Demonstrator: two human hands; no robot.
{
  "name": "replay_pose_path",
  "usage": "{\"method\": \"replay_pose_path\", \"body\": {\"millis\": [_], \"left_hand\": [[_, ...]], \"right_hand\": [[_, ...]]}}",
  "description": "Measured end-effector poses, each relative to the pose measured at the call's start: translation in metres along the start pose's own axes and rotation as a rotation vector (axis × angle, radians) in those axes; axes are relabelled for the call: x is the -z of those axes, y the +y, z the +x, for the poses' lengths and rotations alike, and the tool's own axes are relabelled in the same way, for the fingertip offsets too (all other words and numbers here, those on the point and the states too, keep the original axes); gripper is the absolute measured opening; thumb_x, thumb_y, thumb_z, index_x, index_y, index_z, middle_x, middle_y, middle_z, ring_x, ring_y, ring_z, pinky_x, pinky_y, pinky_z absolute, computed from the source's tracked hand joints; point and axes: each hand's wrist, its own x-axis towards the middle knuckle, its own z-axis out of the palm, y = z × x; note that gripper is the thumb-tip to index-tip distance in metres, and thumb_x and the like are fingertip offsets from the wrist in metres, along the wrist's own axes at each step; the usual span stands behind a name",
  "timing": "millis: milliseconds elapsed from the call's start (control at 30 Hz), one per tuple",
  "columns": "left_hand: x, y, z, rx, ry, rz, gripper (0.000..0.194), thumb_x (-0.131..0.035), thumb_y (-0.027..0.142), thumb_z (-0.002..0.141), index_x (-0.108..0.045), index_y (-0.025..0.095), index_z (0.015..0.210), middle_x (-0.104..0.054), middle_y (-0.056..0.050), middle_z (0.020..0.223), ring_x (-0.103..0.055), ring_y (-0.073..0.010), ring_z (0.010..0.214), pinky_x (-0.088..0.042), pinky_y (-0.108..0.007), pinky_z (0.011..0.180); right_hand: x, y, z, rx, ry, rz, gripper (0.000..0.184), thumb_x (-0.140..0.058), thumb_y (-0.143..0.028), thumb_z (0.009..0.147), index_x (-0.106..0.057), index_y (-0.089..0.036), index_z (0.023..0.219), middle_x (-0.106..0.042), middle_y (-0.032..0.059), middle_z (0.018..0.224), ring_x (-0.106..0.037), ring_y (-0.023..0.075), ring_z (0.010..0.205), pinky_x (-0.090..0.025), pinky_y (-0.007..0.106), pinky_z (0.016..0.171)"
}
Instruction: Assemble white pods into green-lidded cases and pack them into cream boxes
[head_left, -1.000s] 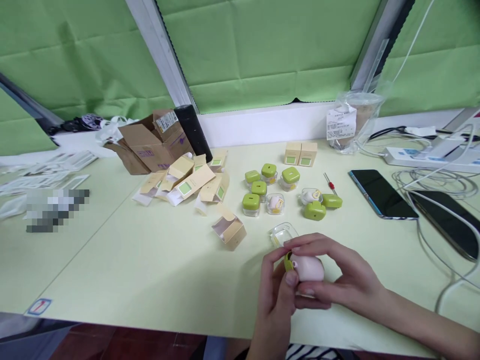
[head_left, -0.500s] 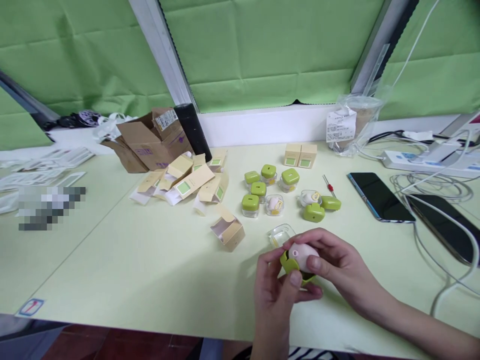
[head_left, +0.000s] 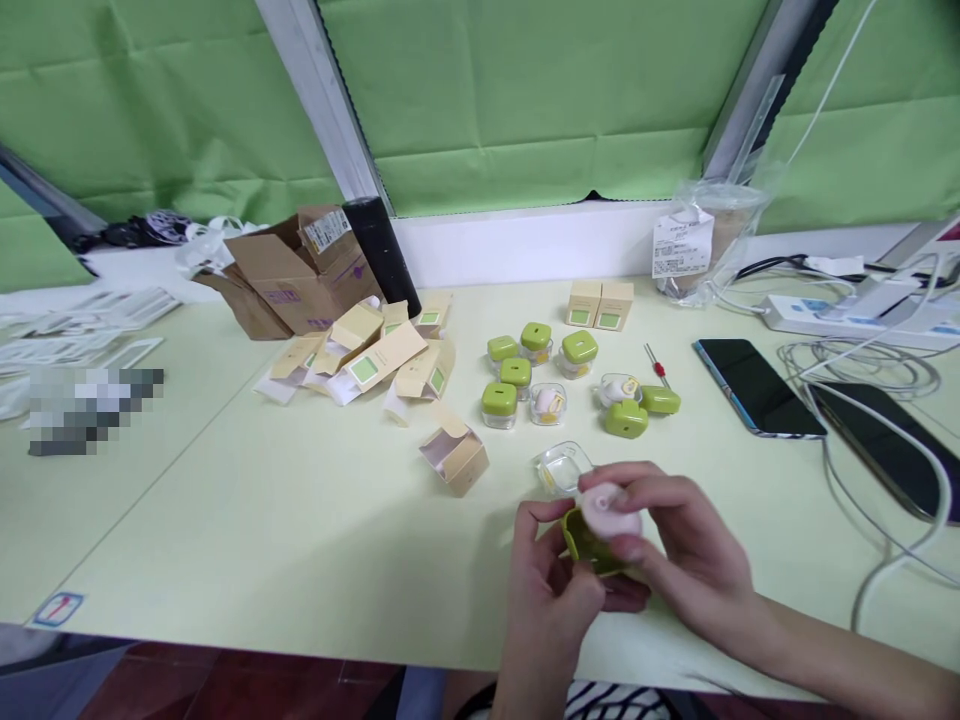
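Observation:
My left hand [head_left: 551, 590] is wrapped round a green plastic lid [head_left: 589, 548], its hollow side turned up. Between the thumb and fingers of my right hand [head_left: 686, 545] is a smooth, pale pink egg-shaped piece [head_left: 609, 510], slightly blurred, just over the lid's opening. A clear plastic case base [head_left: 564, 468] lies on the table just beyond my fingers. Farther back stand several small clear cases with green lids [head_left: 499, 402]. One clear case [head_left: 549, 403] without a lid holds a pink piece, and loose green lids [head_left: 626, 419] lie to the right.
An open small carton [head_left: 455, 460] lies left of my hands, near a heap of opened cartons [head_left: 386, 358]. Behind them are a brown cardboard box [head_left: 300, 285] and a black cylinder [head_left: 382, 255]. Phones [head_left: 757, 388], white cables and a power strip [head_left: 855, 320] lie at right.
My right hand has lifted the pink egg-shaped piece up from the green lid, so the lid's inside now shows. My left hand still holds the lid.

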Motion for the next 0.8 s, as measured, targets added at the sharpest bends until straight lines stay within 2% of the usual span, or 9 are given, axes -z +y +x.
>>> {"method": "replay_pose_path", "body": {"millis": [67,133,233,300,400,533,633,700,800], "left_hand": [[0.000,-0.002,-0.001,0.052,-0.029,-0.023,0.034,-0.063,0.019,0.071,-0.042,0.021,0.097,-0.069,-0.003,0.089,-0.066,-0.0136,0.053,-0.055,-0.030,0.056],[0.002,-0.005,-0.001,0.026,-0.046,-0.070,0.036,-0.065,0.021,0.071,-0.043,0.019,0.100,-0.068,-0.005,0.093,-0.067,-0.0147,0.059,-0.057,-0.031,0.062],[0.010,-0.014,0.003,-0.035,-0.082,-0.165,0.035,-0.065,0.023,0.071,-0.045,0.020,0.100,-0.067,-0.004,0.093,-0.067,-0.0157,0.071,-0.056,-0.027,0.060],[0.017,-0.021,0.007,-0.027,-0.165,-0.233,0.035,-0.066,0.027,0.072,-0.046,0.022,0.099,-0.066,0.000,0.083,-0.065,-0.0143,0.063,-0.055,-0.026,0.053],[0.024,-0.025,0.008,-0.033,-0.311,-0.276,0.040,-0.067,0.038,0.073,-0.045,0.024,0.103,-0.065,0.001,0.079,-0.063,-0.0125,0.050,-0.055,-0.029,0.049],[0.028,-0.018,0.001,-0.060,-0.378,-0.217,0.038,-0.064,0.040,0.080,-0.044,0.026,0.109,-0.065,-0.004,0.097,-0.067,-0.0145,0.057,-0.054,-0.027,0.049],[0.032,-0.013,-0.004,-0.079,-0.417,-0.149,0.035,-0.062,0.040,0.081,-0.044,0.026,0.107,-0.066,-0.003,0.094,-0.067,-0.0147,0.060,-0.051,-0.023,0.048],[0.034,-0.015,-0.005,-0.123,-0.387,-0.112,0.032,-0.064,0.039,0.081,-0.045,0.024,0.102,-0.067,-0.002,0.086,-0.066,-0.0142,0.065,-0.050,-0.024,0.055],[0.033,-0.023,-0.002,-0.191,-0.267,-0.112,0.034,-0.069,0.039,0.076,-0.045,0.022,0.092,-0.067,0.000,0.078,-0.063,-0.0144,0.072,-0.047,-0.024,0.064]], "right_hand": [[0.006,-0.002,0.003,-0.010,0.095,0.043,0.018,-0.056,-0.029,0.090,-0.050,-0.028,0.107,-0.062,0.0071,0.106,-0.060,0.0219,0.105,-0.053,0.038,0.087],[0.012,-0.005,0.007,-0.018,0.050,0.056,0.029,-0.061,-0.029,0.087,-0.048,-0.030,0.114,-0.062,0.0066,0.108,-0.060,0.0214,0.107,-0.054,0.036,0.087],[0.017,-0.009,0.013,0.010,-0.239,-0.011,0.042,-0.066,-0.024,0.084,-0.046,-0.031,0.120,-0.063,0.0059,0.114,-0.059,0.0208,0.109,-0.053,0.036,0.090],[0.018,-0.011,0.017,0.065,-0.423,-0.086,0.043,-0.064,-0.020,0.085,-0.045,-0.030,0.122,-0.063,0.0060,0.117,-0.059,0.0205,0.110,-0.051,0.037,0.092],[0.018,-0.013,0.020,0.145,-0.553,-0.158,0.041,-0.058,-0.015,0.088,-0.045,-0.029,0.124,-0.063,0.0063,0.120,-0.058,0.0189,0.111,-0.049,0.036,0.094],[0.020,-0.013,0.016,0.126,-0.558,-0.170,0.042,-0.059,-0.014,0.087,-0.046,-0.028,0.124,-0.059,0.0075,0.124,-0.056,0.0180,0.114,-0.050,0.030,0.091],[0.019,-0.012,0.013,0.107,-0.505,-0.169,0.049,-0.066,-0.015,0.082,-0.045,-0.027,0.124,-0.063,0.0065,0.116,-0.060,0.0171,0.107,-0.052,0.027,0.087],[0.016,-0.011,0.011,0.157,-0.471,-0.178,0.049,-0.068,-0.014,0.078,-0.047,-0.024,0.121,-0.066,0.0065,0.109,-0.063,0.0160,0.101,-0.053,0.026,0.083],[0.009,-0.008,0.010,0.289,-0.404,-0.213,0.041,-0.067,-0.009,0.075,-0.053,-0.018,0.113,-0.068,0.0072,0.101,-0.064,0.0142,0.094,-0.053,0.025,0.079]]}}
